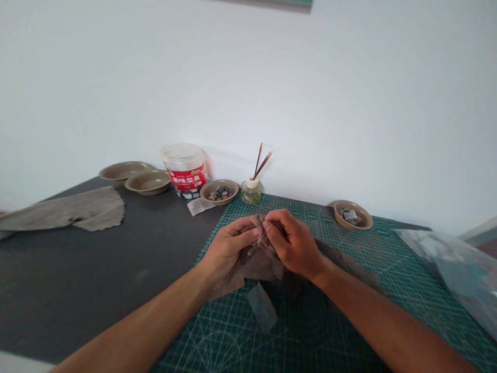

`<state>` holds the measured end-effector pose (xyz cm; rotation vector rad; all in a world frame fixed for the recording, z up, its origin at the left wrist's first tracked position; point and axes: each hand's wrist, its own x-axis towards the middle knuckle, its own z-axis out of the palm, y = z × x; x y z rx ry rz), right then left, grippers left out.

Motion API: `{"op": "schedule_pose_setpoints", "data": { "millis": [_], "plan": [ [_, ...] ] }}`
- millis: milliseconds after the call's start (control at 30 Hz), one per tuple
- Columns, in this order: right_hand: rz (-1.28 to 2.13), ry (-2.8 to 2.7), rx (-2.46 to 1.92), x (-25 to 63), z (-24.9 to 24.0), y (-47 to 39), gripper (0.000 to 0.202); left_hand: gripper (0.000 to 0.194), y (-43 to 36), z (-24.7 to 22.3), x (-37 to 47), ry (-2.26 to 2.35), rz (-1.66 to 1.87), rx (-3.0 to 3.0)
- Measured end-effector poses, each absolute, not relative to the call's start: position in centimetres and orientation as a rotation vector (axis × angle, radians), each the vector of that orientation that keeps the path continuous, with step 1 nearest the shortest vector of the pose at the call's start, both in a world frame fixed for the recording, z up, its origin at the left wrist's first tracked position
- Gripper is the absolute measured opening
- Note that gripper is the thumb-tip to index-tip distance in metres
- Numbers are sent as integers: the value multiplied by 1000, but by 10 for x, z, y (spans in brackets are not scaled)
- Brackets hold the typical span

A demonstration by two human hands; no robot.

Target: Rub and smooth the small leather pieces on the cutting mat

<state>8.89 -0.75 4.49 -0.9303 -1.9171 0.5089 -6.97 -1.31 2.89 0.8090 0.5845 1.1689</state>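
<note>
A greyish-brown cloth [262,264] is bunched up between my two hands above the green cutting mat [217,336]. My left hand [233,248] pinches its gathered top between thumb and fingers. From the other side my right hand [293,243] grips the same gathered part, fingers curled. Part of the cloth trails to the right behind my right forearm. Whether anything is wrapped inside the folds cannot be made out. Just below the hands, a small grey-blue block-like piece [263,306] lies on the mat.
Against the wall stand two bowls [149,182], a white tub with a red label [186,173], a bowl of small stones [220,192] and a reed diffuser [251,190]. Another bowl [353,215] sits right of centre. Grey cloth [66,210] lies left, a plastic bag [458,274] right.
</note>
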Motion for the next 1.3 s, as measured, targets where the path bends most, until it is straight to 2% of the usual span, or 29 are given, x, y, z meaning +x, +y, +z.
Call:
{"op": "schedule_pose_setpoints", "data": {
  "millis": [333, 667, 867, 1000, 1300],
  "plan": [
    [448, -1797, -1124, 84, 38, -3, 15, 34, -11, 21, -69, 680, 1215, 838],
    [472, -1856, -1072, 84, 36, -7, 14, 37, -8, 21, -71, 772, 1217, 908],
    [506, -1949, -990, 83, 38, -10, 15, 46, -2, 21, -74, 855, 1257, 884],
    [565, -1778, -1080, 86, 40, -1, 19, 44, -3, 22, -73, 813, 1222, 953],
    [545, -1964, -986, 91, 43, -1, 16, 41, -4, 21, -72, 750, 1142, 957]
  ]
}}
